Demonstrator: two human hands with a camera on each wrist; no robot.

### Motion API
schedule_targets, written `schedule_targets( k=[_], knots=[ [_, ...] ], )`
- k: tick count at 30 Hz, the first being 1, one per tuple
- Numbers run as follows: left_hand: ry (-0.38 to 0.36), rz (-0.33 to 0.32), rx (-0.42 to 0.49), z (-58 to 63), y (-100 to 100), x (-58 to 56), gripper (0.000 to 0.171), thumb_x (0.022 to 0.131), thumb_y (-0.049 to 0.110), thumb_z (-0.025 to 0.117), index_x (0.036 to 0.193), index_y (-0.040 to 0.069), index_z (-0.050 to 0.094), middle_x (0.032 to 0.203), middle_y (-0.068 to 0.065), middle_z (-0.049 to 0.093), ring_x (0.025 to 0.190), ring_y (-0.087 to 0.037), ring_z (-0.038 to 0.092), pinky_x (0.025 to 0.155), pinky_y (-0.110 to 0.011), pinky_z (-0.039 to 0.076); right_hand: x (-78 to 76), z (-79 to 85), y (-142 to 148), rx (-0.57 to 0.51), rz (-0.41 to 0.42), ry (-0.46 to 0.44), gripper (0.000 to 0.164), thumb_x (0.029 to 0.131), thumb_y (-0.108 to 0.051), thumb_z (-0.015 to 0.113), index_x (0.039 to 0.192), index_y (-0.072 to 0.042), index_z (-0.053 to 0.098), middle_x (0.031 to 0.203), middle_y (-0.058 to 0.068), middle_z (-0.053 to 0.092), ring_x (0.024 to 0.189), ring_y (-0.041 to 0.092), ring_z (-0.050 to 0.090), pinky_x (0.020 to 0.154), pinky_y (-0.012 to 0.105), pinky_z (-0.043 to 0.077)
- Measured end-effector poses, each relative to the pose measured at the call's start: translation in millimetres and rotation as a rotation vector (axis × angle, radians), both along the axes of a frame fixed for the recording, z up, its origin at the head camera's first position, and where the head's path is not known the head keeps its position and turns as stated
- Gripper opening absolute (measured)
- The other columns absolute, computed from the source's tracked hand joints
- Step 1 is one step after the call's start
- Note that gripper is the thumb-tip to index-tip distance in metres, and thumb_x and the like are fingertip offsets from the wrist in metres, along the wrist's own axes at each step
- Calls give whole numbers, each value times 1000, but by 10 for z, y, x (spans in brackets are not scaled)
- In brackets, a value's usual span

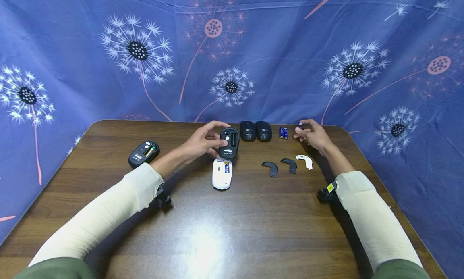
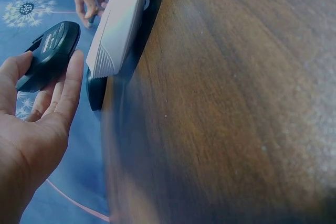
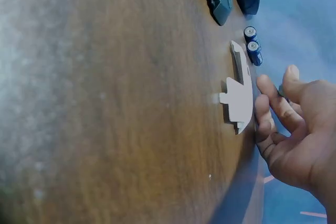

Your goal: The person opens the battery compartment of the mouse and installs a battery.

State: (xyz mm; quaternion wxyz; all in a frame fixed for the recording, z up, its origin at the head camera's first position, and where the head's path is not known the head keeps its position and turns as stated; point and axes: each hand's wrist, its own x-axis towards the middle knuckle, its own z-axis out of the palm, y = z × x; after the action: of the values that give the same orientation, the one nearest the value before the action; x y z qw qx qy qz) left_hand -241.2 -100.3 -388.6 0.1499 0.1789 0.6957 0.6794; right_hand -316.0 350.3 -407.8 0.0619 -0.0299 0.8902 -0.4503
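My left hand (image 1: 203, 141) grips a black computer mouse (image 1: 229, 148), its underside turned up and its battery slot uncovered. No battery shows in that slot. A white mouse (image 1: 222, 180) lies belly up just below it, with a blue battery (image 1: 227, 167) in its bay. At the back right, my right hand (image 1: 314, 137) pinches a small battery (image 1: 300, 125) between thumb and fingers; the fingers mostly hide it in the right wrist view. Two blue batteries (image 1: 283, 133) lie together to the left of that hand. Nearest below it is a white curved battery cover (image 3: 240, 100).
Two black mice (image 1: 255, 131) stand side by side at the back edge. Another black mouse (image 1: 143, 154) lies upturned at the left, a battery in its slot. Two black covers (image 1: 270, 168) (image 1: 288, 165) lie left of the white one. A patterned blue cloth (image 1: 275, 61) hangs behind the wooden table (image 1: 268, 218).
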Motion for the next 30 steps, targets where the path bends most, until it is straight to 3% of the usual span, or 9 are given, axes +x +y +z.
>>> schedule_targets(
  k=[2, 5, 13, 19, 30],
  knots=[
    [1, -1, -2, -1, -6, -2, 59, 106, -3, 73, 161, 12, 55, 114, -19, 73, 88, -26, 78, 70, -41, 75, 21, -6, 14, -43, -25, -8, 68, 121, -29, 55, 173, 2, 26, 97, -20, 83, 88, 3, 71, 73, 27, 52],
    [-2, -3, -1, 11, -11, 5, 59, 106, -3, 73, 161, 12, 55, 114, -19, 72, 88, -26, 78, 70, -42, 75, 67, 6, 26, -116, -60, -24, 66, 121, -27, 53, 173, 1, 22, 94, -25, 81, 88, -1, 75, 77, 25, 56],
    [5, -2, 9, 16, -24, 1, 58, 106, -5, 71, 160, 10, 55, 113, -18, 73, 88, -24, 77, 69, -41, 74, 156, 83, 32, -285, -102, -4, 54, 121, -17, 49, 163, 1, 21, 95, -19, 82, 96, 0, 81, 91, 23, 70],
    [3, -12, 11, 3, -36, -9, 58, 107, -4, 71, 161, 11, 54, 114, -19, 72, 89, -25, 78, 71, -43, 75, 220, 102, 12, -325, -96, 19, 45, 120, -9, 47, 156, 0, 22, 96, -17, 80, 96, 0, 81, 96, 22, 70],
    [6, -14, 8, 39, -45, 5, 59, 107, -3, 71, 162, 13, 54, 116, -20, 71, 90, -27, 78, 74, -47, 75, 372, 132, -133, -314, -40, 67, 41, 121, -12, 46, 155, -5, 25, 102, -13, 83, 100, 4, 82, 97, 24, 70]
  ],
)
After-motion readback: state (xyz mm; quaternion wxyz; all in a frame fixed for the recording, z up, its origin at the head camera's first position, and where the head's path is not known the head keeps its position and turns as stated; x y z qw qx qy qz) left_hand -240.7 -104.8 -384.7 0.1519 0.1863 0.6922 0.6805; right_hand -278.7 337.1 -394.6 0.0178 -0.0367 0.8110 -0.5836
